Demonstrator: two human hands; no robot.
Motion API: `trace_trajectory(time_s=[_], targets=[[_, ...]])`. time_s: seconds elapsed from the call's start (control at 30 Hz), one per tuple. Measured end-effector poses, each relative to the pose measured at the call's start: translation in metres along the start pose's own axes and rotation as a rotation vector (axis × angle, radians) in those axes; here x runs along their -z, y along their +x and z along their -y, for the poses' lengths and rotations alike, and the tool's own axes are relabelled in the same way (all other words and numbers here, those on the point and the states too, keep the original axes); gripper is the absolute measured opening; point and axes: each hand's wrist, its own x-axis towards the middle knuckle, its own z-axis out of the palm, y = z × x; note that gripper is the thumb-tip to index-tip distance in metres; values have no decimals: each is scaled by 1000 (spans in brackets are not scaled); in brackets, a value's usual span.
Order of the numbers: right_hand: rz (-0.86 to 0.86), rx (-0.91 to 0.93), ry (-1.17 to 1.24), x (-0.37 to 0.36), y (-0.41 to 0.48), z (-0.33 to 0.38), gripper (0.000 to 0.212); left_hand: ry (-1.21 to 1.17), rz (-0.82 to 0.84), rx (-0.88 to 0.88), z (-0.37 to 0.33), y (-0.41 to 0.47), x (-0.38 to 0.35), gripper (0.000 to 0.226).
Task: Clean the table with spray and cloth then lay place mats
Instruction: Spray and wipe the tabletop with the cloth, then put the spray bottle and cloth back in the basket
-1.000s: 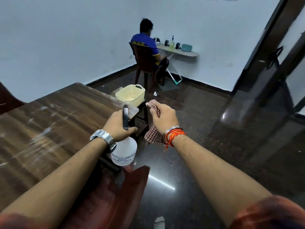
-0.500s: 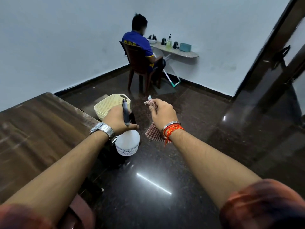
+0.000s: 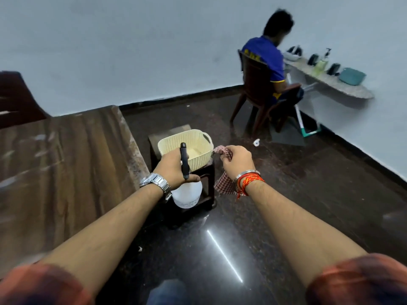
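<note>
Left hand (image 3: pixel 174 167) is wrapped round the spray bottle (image 3: pixel 187 195), just in front of the basket (image 3: pixel 176 142) (cream one, on a little dark stool (image 3: pixel 208 179)). Right hand (image 3: pixel 239 162) has the checked cloth (image 3: pixel 223 184) bunched in its fingers, just right of the basket. Table (image 3: pixel 66 161) sits left of it.

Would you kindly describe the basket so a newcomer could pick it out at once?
Start at the big wooden table on the left. Just past its right edge stands a low dark stool, and the basket sits on top. It is the only pale cream, woven-look thing there, with a loop handle.
</note>
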Motion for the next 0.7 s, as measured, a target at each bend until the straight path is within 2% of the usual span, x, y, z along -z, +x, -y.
trace_trajectory(time_s=[0.23, 0.33, 0.5, 0.7], targets=[[138, 139, 30, -83, 128, -17, 27, 15, -22, 121, 38, 111, -11, 64], [204, 130, 41, -113, 180, -16, 38, 5, -42, 151, 59, 163, -9, 48], [311, 116, 39, -159, 263, -18, 47, 11, -47, 260, 97, 249, -12, 54], [455, 117, -46, -212, 327, -37, 47, -50, -25, 411, 137, 308, -40, 45]])
